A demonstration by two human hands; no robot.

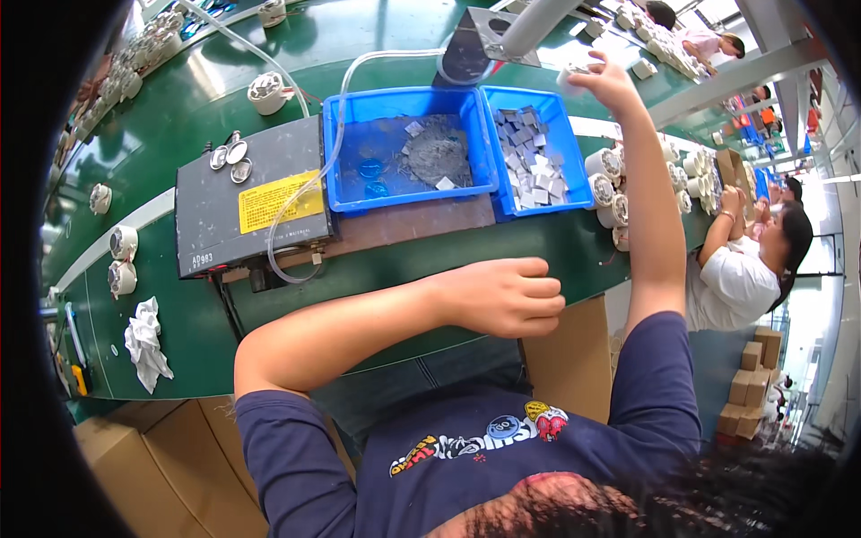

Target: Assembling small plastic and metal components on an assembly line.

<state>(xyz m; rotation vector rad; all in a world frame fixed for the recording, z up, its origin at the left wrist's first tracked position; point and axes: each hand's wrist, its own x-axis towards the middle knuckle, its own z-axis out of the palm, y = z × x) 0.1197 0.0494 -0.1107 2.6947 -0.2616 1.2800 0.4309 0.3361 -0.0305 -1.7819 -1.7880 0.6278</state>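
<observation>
Short white cylindrical part (569, 82) pinched in the right hand (612, 88), above the far side of the smooth green surface (413, 255), beyond a blue plastic bin (577, 179) of small grey squares, left hand (509, 298) curled near the front edge (contents, if any, I cannot tell), dark grey metal box (206, 215) leftward.

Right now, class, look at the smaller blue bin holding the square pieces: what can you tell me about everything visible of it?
The smaller blue bin is open-topped, roughly rectangular and looks like plastic. It stands upright on the green table, just right of the larger blue bin; whether their rims touch is hard to tell. Loose square pieces lie jumbled inside, greyer ones mostly toward the far end, whiter ones nearer. The left hand isn't touching it.
</observation>
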